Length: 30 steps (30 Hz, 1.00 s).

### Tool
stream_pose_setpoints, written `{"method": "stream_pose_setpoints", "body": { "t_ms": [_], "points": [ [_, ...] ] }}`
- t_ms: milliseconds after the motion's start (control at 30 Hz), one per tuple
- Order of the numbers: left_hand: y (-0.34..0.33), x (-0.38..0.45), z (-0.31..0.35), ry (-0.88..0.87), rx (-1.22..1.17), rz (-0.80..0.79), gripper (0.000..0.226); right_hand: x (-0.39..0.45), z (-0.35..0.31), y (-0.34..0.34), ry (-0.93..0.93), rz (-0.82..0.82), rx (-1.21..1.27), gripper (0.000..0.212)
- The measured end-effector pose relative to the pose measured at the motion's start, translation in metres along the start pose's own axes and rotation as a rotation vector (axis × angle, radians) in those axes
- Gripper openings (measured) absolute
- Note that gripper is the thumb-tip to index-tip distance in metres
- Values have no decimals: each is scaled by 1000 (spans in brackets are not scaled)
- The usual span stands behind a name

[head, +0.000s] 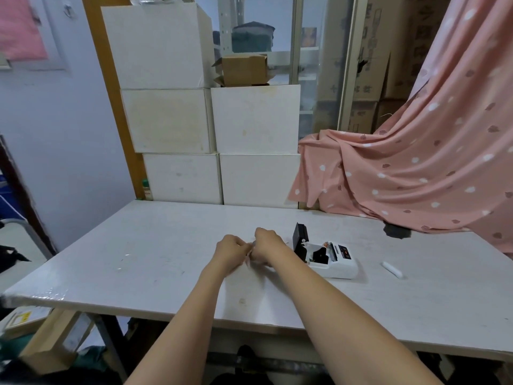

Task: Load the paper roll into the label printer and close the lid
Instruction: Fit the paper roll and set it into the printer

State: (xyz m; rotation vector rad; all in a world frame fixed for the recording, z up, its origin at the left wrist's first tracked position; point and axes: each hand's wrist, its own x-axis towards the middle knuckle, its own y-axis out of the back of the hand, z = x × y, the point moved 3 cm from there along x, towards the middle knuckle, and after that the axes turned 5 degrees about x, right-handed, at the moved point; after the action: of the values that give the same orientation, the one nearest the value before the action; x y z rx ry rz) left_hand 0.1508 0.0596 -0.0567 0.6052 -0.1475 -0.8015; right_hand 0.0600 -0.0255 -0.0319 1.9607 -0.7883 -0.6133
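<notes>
Both hands, left [232,250] and right [267,243], meet curled at mid-surface [166,245], pinching something small I cannot identify. Printer [327,257], lid [299,237] upright, sits just right; a white roll [392,270] lies farther right.

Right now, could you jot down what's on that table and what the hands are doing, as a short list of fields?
table: white tabletop, a person's two bare arms reaching over it
printer: small white label printer to the right of the hands, resting on the table
lid: black lid standing open, upright
left hand: closed, fingers pinched toward the other hand
right hand: closed, touching the left hand
held item: something small and pale between the hands; too hidden to name
white stick: small white cylinder lying right of the printer
backdrop: stacked white boxes, pink dotted cloth
</notes>
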Motion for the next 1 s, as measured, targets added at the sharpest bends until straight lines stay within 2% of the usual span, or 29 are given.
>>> {"method": "stream_pose_setpoints", "body": {
  "t_ms": [333, 600, 767, 933, 1000],
  "points": [
    [9, -13, 0, -55, 77, 8, 19, -3, 11, -6, 8, -6, 141, 52],
    [9, -15, 1, -82, 137, -19, 22, -3, 11, -5, 12, 23, 127, 42],
    [8, -12, -5, 2, -143, -78, 36, -7, 10, 1, 32, 67, 212, 47],
    [18, -19, 4, 15, -466, -126, 32, -23, -2, 18, 212, 154, 383, 36],
    [24, -24, 12, 6, -600, -208, 39, -33, -7, 30, 275, 181, 457, 32]
  ]
}}
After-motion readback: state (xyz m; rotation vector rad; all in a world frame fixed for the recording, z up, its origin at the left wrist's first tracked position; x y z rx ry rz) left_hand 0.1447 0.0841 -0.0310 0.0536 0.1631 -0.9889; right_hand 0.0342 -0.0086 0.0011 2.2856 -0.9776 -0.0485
